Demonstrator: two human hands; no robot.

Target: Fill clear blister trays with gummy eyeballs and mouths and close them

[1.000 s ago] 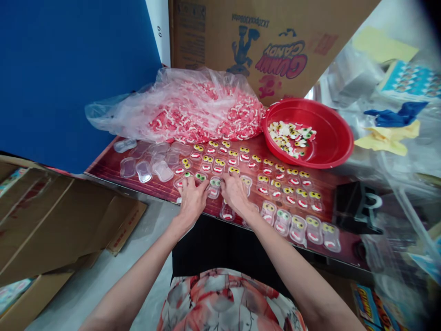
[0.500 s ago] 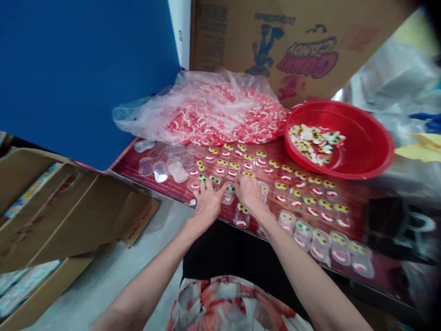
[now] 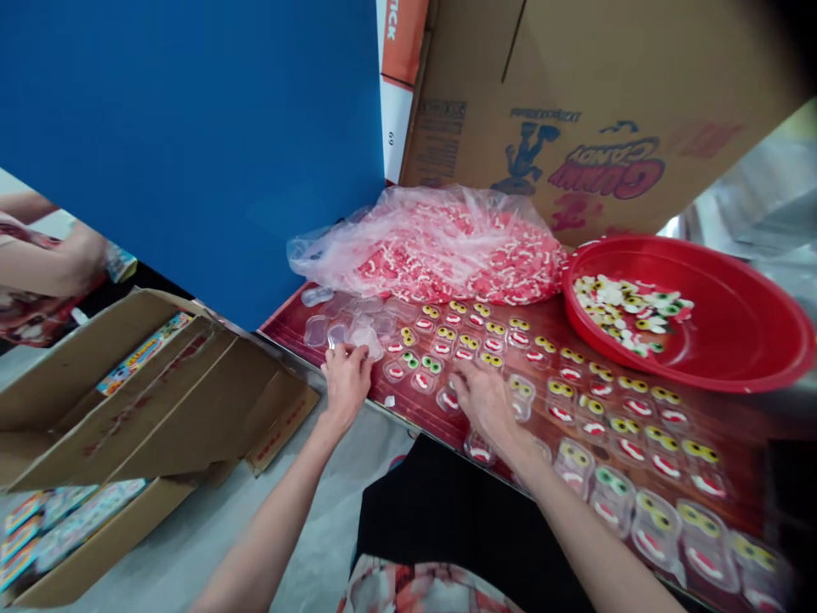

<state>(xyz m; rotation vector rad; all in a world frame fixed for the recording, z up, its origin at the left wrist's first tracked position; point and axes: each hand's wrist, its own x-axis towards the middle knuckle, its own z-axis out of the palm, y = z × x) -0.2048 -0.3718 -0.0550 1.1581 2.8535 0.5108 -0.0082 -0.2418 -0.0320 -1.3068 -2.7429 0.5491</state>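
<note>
My left hand (image 3: 346,379) reaches the near edge of a loose pile of empty clear plastic blister trays (image 3: 365,336), with thumb and fingers apart at the pile. Over the filled rows hovers my right hand (image 3: 486,398), its fingers loosely bent and apart. Just left of its fingertips lies a clear tray (image 3: 448,398) with a red-and-white gummy mouth, partly covered by the hand. Two trays with green gummy eyes (image 3: 425,375) lie between my hands. Several more trays with yellow gummy eyes (image 3: 562,389) and mouths spread to the right.
Behind the trays rests a clear bag of red-and-white gummies (image 3: 459,247). A red basin (image 3: 734,315) holds gummy eyes. A blue panel (image 3: 191,128) and a large cardboard box (image 3: 485,68) stand behind. Open cartons (image 3: 172,400) sit at left, near another person's arm (image 3: 44,260).
My left hand has moved left from the green-eyed trays to the empty tray pile. My right hand has drawn back slightly, its fingers opening. The view has shifted left.
</note>
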